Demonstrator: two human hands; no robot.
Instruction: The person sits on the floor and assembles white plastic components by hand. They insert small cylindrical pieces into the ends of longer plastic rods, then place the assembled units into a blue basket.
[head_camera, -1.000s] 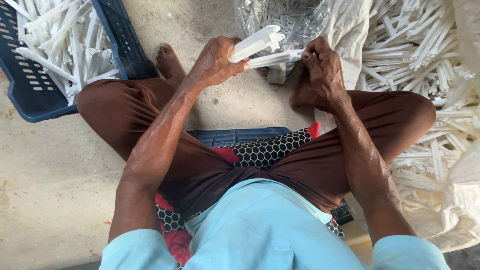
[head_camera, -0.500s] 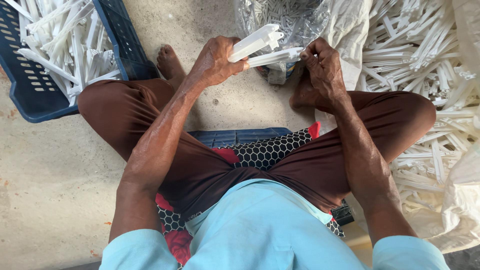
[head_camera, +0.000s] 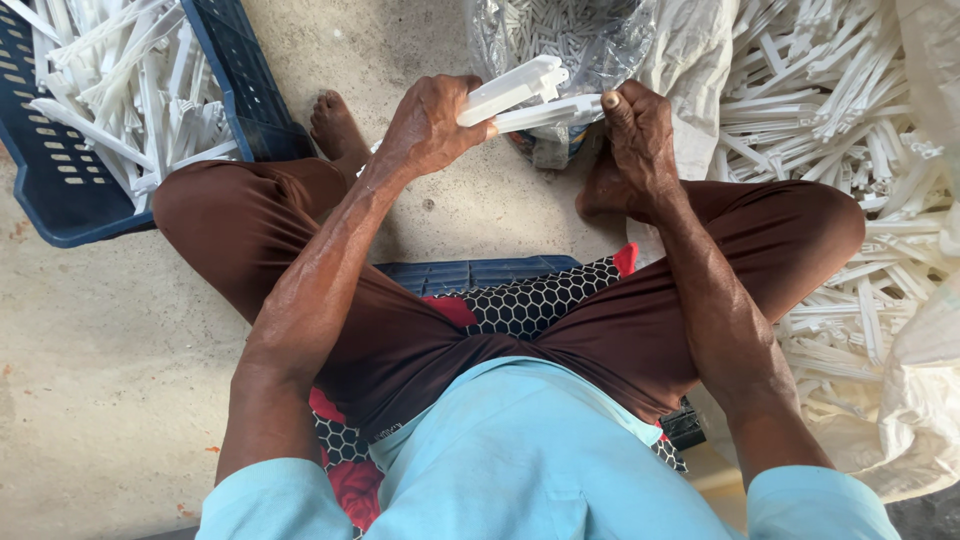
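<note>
Near the top centre, my left hand (head_camera: 430, 125) grips a bundle of long white plastic strips (head_camera: 515, 90). My right hand (head_camera: 635, 150) pinches the lower strip's end, before a clear plastic bag of small white pieces (head_camera: 570, 30).

Setting: informal piecework site, floor level, more workshop than home. Bare concrete floor (head_camera: 110, 330), stained and dusty. Worker sits cross-legged on a low blue crate (head_camera: 470, 272) padded with a patterned cushion (head_camera: 540, 300); no tabletop. Bulk stock all around: blue bin (head_camera: 60, 190) at upper left heaped with white plastic strips (head_camera: 120, 90); large white sack (head_camera: 930, 330) at right spilling identical strips (head_camera: 850, 120); clear bag (head_camera: 570, 35) ahead holding small white pieces. Same part in large numbers, sorted by container, indicates manual assembly or sorting work.
</note>
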